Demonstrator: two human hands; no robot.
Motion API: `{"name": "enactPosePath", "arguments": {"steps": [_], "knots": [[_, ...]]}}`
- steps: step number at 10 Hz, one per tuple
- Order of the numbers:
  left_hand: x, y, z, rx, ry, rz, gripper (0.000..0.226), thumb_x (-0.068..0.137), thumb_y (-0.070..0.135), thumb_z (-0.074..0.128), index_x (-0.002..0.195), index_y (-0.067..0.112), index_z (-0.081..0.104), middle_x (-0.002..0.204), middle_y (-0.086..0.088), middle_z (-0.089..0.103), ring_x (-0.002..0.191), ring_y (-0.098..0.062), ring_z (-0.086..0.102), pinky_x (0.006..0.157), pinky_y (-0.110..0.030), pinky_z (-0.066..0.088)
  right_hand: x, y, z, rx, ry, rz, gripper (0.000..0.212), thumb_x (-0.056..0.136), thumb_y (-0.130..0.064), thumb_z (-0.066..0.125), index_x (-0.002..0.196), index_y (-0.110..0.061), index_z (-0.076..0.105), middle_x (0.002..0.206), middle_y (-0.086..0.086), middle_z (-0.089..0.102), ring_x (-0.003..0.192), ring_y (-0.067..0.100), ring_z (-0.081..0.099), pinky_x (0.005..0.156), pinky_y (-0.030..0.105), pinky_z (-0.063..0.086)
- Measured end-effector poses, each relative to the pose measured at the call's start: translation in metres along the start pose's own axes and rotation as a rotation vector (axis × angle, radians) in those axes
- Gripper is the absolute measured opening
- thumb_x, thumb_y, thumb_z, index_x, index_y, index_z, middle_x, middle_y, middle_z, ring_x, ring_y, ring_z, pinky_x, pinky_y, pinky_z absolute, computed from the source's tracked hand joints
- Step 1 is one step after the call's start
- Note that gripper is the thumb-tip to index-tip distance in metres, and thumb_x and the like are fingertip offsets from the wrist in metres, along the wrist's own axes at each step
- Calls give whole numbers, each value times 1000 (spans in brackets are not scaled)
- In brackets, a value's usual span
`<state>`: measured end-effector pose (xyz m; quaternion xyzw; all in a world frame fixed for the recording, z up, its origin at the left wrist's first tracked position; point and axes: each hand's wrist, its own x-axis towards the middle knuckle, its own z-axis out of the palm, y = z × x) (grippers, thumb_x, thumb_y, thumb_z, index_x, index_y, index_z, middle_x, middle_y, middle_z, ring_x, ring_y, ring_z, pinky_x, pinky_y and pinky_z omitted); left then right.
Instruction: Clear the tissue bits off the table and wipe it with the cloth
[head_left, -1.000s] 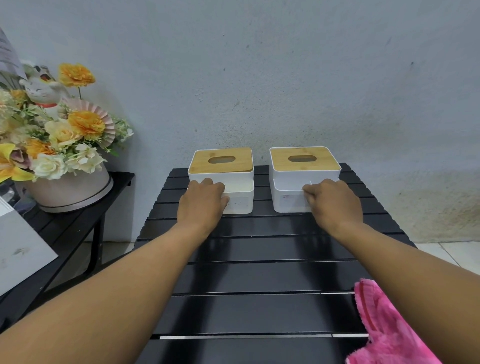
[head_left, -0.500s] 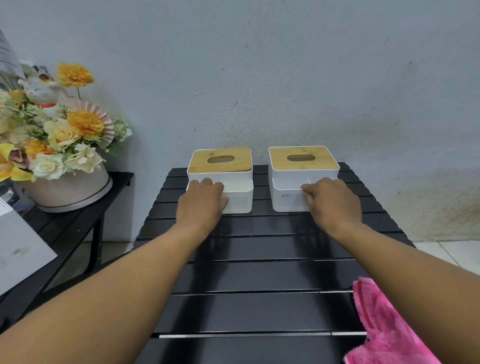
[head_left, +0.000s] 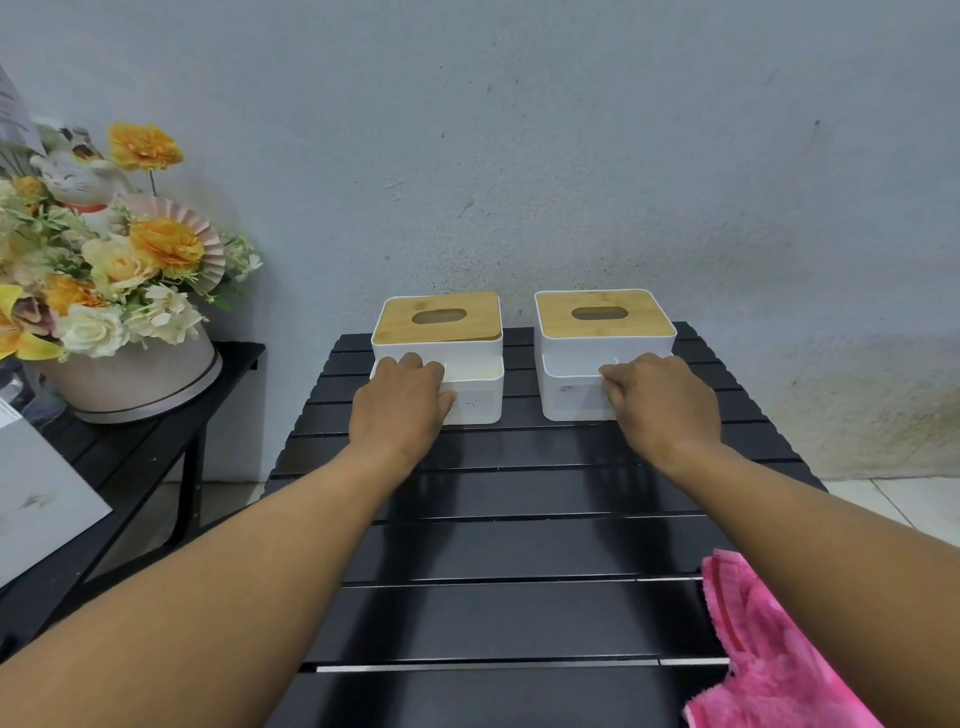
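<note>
At the lower right corner of the frame a pink cloth (head_left: 769, 649) lies on the black slatted table (head_left: 519, 618), partly under the right forearm. Its long axis runs from the bottom edge up toward the middle right, and its upper end points away from the viewer. It is well apart from both sets of fingers, which are much farther up the table.

The table's slats run left to right across the frame. No tissue bits can be made out on them.

In the middle of the frame, the left hand (head_left: 400, 405) rests palm down on the front compartment of the left tissue box (head_left: 441, 353), its fingers curled over the compartment's near rim; whether they pinch anything inside cannot be told. The right hand (head_left: 660, 405) lies the same way on the front compartment of the right tissue box (head_left: 602, 338), fingers bent over the rim, their tips hidden.

Both boxes are white with wooden lids that have an oval slot. They stand side by side, apart, at the table's far edge against a grey wall (head_left: 571, 156).

At the upper left, a flower arrangement (head_left: 104, 280) with a cat figurine (head_left: 78, 176) stands on a side table (head_left: 156, 441).
</note>
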<state>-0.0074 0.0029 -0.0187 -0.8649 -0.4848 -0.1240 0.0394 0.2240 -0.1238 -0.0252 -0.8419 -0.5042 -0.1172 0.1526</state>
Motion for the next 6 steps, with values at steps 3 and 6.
{"name": "enactPosePath", "arguments": {"steps": [3, 6], "knots": [[-3, 3, -9, 18, -34, 0, 36, 100, 43, 48, 125, 20, 57, 121, -2, 56, 112, -27, 50, 74, -40, 46, -4, -2, -11, -27, -25, -37, 31, 100, -33, 40, 111, -21, 66, 106, 4, 68, 98, 32, 57, 71, 38, 49], [-14, 8, -18, 38, -54, 16, 39, 98, 39, 49, 132, 20, 52, 128, -4, 52, 118, -28, 45, 78, -42, 50, -16, -9, -22, 27, -79, -39, 34, 99, -36, 42, 127, -27, 61, 120, 2, 65, 109, 29, 55, 76, 37, 47]]}}
